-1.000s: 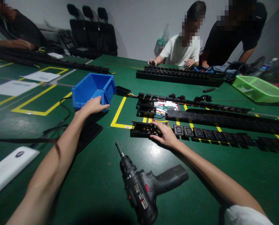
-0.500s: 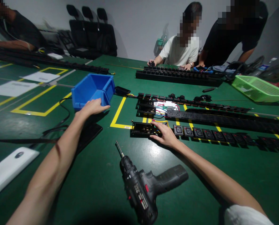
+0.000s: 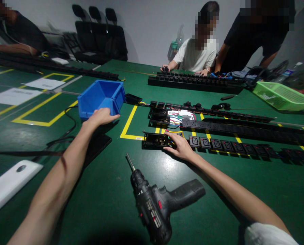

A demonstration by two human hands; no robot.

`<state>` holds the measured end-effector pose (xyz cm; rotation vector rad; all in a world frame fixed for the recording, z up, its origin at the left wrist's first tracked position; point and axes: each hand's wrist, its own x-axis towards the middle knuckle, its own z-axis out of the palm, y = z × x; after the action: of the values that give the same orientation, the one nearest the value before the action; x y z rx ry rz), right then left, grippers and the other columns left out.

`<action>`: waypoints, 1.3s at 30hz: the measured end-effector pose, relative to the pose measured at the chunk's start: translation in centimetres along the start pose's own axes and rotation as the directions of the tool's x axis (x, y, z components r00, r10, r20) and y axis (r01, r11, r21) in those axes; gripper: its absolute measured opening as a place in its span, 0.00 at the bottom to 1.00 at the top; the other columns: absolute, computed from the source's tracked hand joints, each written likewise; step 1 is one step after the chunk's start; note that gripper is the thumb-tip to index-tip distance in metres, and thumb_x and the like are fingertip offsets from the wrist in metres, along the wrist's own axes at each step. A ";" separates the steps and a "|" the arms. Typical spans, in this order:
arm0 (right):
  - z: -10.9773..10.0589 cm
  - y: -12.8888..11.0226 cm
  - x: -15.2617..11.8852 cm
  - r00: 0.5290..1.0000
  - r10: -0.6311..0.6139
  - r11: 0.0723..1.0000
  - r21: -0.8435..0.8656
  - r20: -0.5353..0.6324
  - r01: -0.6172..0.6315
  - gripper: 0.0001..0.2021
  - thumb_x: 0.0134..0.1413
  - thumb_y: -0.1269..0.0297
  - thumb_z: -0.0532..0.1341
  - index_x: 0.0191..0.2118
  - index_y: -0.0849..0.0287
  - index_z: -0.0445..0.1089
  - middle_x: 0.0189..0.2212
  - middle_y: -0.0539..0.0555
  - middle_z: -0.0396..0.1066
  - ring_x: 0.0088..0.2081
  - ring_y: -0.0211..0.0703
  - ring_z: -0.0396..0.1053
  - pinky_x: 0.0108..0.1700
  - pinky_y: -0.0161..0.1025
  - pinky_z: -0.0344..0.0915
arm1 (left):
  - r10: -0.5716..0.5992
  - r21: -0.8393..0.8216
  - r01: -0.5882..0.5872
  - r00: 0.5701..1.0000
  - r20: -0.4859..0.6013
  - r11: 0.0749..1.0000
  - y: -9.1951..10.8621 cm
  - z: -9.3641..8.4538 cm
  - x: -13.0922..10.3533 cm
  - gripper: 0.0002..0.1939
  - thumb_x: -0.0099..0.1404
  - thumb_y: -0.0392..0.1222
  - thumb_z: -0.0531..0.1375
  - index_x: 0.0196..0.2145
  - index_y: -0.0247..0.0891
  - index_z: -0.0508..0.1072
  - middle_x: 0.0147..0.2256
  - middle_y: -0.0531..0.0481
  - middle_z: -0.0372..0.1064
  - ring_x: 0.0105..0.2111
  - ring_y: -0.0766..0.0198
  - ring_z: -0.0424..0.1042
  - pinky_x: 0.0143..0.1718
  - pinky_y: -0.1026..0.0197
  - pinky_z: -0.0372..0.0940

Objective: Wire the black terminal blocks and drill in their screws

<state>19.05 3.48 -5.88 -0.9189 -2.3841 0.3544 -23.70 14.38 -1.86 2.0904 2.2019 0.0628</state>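
My left hand is at the low front lip of a blue plastic bin, fingers bent over the lip and thumb stretched out to the right; the fingertips are hidden. My right hand grips the black end housing of the nearest power strip, thumb on the near side and fingers on the far side. Behind that housing, yellow wires run toward a row of black socket modules. Between my forearms a black cordless drill lies on its side, its bit pointing away from me.
More black power strips lie behind, with coloured wires at their left ends. A green basket stands at right, and a white device lies at left. Across the green table, co-workers handle a black strip.
Both my hands, the bin, the near strip and the drill stay in place. Across the table, the dark-shirted co-worker's arm and body have shifted slightly.
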 end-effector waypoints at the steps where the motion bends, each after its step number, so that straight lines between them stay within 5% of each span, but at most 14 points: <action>1: 0.0 0.0 0.0 1.000 -0.001 1.000 0.000 -0.001 0.001 0.31 0.59 0.52 0.61 0.65 0.56 0.55 0.60 0.60 0.64 0.58 0.52 0.65 0.58 0.52 0.65 | 0.001 -0.010 -0.001 1.000 -0.004 1.000 0.0 -0.1 0.0 0.35 0.58 0.71 0.56 0.30 0.29 0.70 0.26 0.45 0.68 0.32 0.58 0.65 0.37 0.58 0.58; 8: 0.1 0.0 0.0 1.000 -0.004 1.000 -0.005 -0.008 0.004 0.31 0.59 0.52 0.61 0.64 0.56 0.55 0.60 0.59 0.64 0.58 0.52 0.65 0.58 0.52 0.65 | 0.080 -0.013 -0.080 0.997 -0.009 0.997 0.0 -1.6 -0.6 0.34 0.59 0.69 0.57 0.35 0.28 0.72 0.28 0.48 0.70 0.26 0.66 0.59 0.31 0.64 0.55; 15: 0.0 0.0 -0.1 1.000 0.008 1.000 -0.008 -0.002 -0.008 0.31 0.59 0.51 0.60 0.64 0.55 0.55 0.59 0.59 0.64 0.58 0.52 0.65 0.57 0.51 0.65 | 0.179 -0.118 -0.169 0.981 0.080 0.979 -1.3 -3.5 -1.3 0.26 0.60 0.60 0.62 0.40 0.30 0.75 0.37 0.47 0.75 0.33 0.64 0.68 0.35 0.64 0.59; 29: 0.0 0.0 0.0 1.000 -0.003 1.000 -0.005 -0.006 0.003 0.31 0.59 0.51 0.61 0.64 0.55 0.55 0.59 0.59 0.65 0.58 0.52 0.66 0.57 0.51 0.65 | 0.148 -0.219 -0.171 0.982 -0.117 0.961 -3.0 -4.4 -1.1 0.24 0.54 0.56 0.66 0.40 0.32 0.76 0.34 0.50 0.77 0.33 0.65 0.69 0.38 0.63 0.61; 33: 0.1 0.1 -0.1 1.000 0.002 1.000 -0.018 -0.003 -0.002 0.31 0.59 0.51 0.60 0.65 0.55 0.55 0.58 0.60 0.66 0.56 0.53 0.67 0.55 0.52 0.66 | 0.179 -0.261 -0.238 0.957 -0.229 0.935 -0.5 -6.0 -2.8 0.23 0.55 0.56 0.65 0.39 0.33 0.76 0.32 0.50 0.76 0.33 0.66 0.68 0.38 0.62 0.62; 39: 0.1 0.2 -0.1 1.000 0.008 1.000 -0.015 0.000 -0.008 0.32 0.59 0.50 0.60 0.65 0.54 0.54 0.59 0.59 0.65 0.57 0.53 0.66 0.56 0.52 0.66 | 0.493 -0.322 -0.527 0.850 -0.188 0.786 8.9 -5.5 -6.7 0.12 0.60 0.52 0.61 0.35 0.42 0.77 0.34 0.50 0.75 0.33 0.61 0.71 0.35 0.61 0.63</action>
<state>19.13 3.51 -6.08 -0.9361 -2.3866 0.3400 -15.07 8.38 4.83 2.4143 1.4374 0.5763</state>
